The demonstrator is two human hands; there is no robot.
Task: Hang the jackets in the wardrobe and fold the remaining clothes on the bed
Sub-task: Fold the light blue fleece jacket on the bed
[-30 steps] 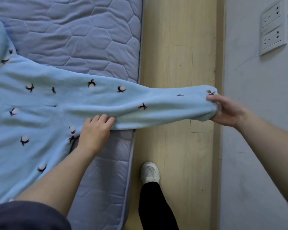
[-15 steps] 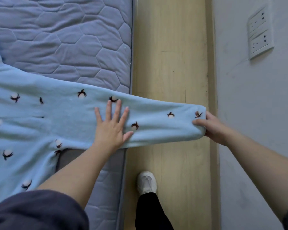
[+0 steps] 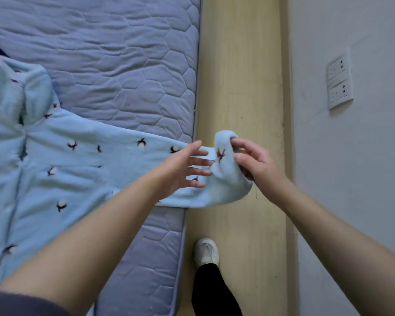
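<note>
As right hand brings cuff inward, grip pinching it | left hand lifted, grip wide

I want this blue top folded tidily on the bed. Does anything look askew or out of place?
Yes: the sleeve of the blue top sticks out past the mattress edge, over the wooden floor. Its cuff is bunched and curled over where the right hand pinches it. The left hand is open, fingers spread, by the sleeve.

Single head view, looking steeply down, close over bed edge and floor
</note>
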